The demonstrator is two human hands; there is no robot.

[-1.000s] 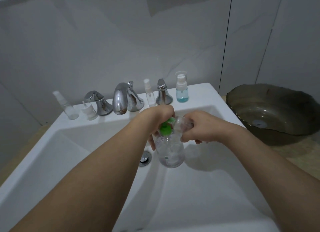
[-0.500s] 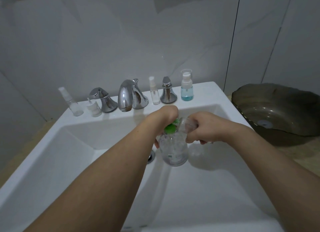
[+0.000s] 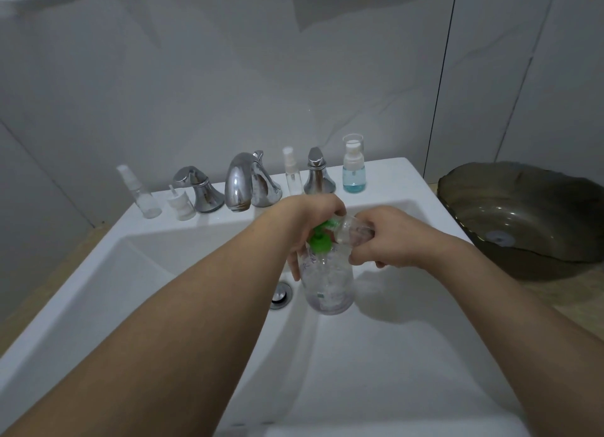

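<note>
Above the white sink (image 3: 385, 364), my left hand (image 3: 313, 221) grips the upper part of a large clear plastic bottle (image 3: 330, 283) with a green pump top (image 3: 320, 242). The bottle hangs upright over the basin. My right hand (image 3: 385, 237) holds a small clear bottle (image 3: 353, 232) tipped sideways, its mouth against the green top. My fingers hide most of the small bottle.
On the sink's back ledge stand a chrome faucet (image 3: 245, 183) with two handles, two clear spray bottles (image 3: 140, 193) (image 3: 292, 172), a small white jar (image 3: 180, 204) and a pump bottle with blue liquid (image 3: 354, 165). The drain (image 3: 281, 294) lies under the bottle. A dark glass basin (image 3: 523, 214) sits at the right.
Both hands keep the same hold on the two bottles. The view has shifted a little; the bottles sit slightly farther right in frame.
</note>
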